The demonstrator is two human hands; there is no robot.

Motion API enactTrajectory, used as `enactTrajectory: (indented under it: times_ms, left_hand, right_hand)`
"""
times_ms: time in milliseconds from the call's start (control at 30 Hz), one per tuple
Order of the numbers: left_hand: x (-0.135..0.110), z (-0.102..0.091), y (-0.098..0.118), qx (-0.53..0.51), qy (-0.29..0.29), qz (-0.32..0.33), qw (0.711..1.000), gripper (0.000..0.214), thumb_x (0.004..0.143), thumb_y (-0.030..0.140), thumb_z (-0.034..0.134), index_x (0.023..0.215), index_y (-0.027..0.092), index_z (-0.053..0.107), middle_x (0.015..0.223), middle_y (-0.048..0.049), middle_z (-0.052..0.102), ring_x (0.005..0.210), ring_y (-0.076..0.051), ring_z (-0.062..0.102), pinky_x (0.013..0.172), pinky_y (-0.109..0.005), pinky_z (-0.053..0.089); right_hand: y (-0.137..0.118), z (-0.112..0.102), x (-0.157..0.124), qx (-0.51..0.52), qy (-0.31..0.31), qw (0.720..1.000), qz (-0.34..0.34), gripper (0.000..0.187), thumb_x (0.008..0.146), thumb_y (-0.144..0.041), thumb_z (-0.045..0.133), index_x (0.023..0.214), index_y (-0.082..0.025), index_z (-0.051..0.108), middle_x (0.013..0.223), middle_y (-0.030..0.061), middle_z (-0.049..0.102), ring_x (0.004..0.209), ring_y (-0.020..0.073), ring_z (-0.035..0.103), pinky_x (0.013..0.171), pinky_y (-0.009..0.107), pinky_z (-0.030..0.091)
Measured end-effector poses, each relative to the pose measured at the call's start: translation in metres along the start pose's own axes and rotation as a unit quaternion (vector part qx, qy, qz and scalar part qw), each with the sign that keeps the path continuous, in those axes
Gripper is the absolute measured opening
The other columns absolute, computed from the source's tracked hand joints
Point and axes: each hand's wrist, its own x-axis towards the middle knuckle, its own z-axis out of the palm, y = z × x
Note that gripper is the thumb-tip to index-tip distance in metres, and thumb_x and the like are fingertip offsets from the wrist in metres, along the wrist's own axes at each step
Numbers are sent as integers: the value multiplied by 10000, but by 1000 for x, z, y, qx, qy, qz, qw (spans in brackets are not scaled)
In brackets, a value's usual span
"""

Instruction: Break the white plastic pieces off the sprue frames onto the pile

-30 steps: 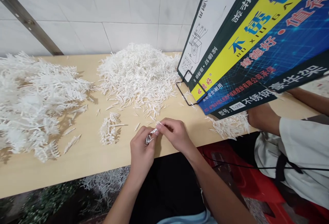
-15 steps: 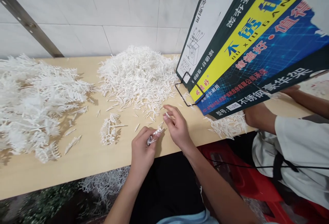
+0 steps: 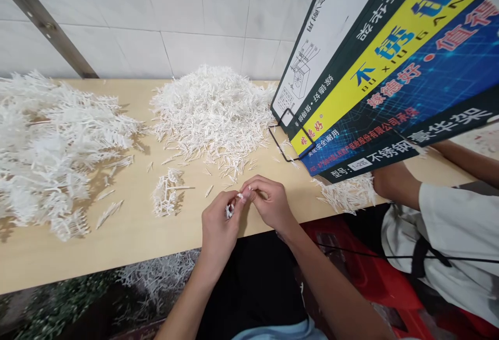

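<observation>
I've got the left hand (image 3: 219, 225) clasping white branched sprigs (image 3: 230, 209), their ends apparently angled toward one o'clock; the right hand (image 3: 271, 202), at three o'clock, pinches those ends, fingertips meeting the left's.

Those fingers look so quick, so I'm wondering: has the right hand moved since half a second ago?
Yes: the right hand has shifted away from the black wire stand, toward the left hand.
</observation>
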Motion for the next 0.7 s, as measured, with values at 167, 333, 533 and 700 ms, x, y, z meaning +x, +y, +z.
enactTrajectory:
  times_ms: [167,333,533,700]
  left_hand:
    - [3,3,4,6,-65,41,997,241,1014,326,559,933,207,753,866,-28,774,746,-168,680,727,-262,489]
    - [-1,-3,3,9,-42,19,999,253,990,351,582,866,195,738,781,-10,749,704,-163,672,700,-254,482]
    - [0,-3,4,-4,-23,-9,1000,271,985,389,585,902,187,745,781,-3,739,710,-159,656,705,-255,467]
    - [1,0,5,2,-44,7,999,275,992,354,562,867,186,740,788,-14,747,701,-161,652,687,-257,454]
  right_hand:
    - [12,-4,0,26,141,988,62,266,943,-365,676,735,-199,702,845,70,725,672,173,641,633,319,525]
    - [30,-11,9,92,245,957,121,324,990,-478,597,840,-194,642,809,44,669,526,114,517,501,272,456]
    - [11,-9,11,-72,16,997,-18,277,1042,-397,560,1183,-249,747,1382,103,669,1289,266,604,1083,443,495]
    - [14,-11,9,-29,-17,999,-15,295,1004,-388,611,794,-217,727,844,68,751,820,222,684,779,376,554]
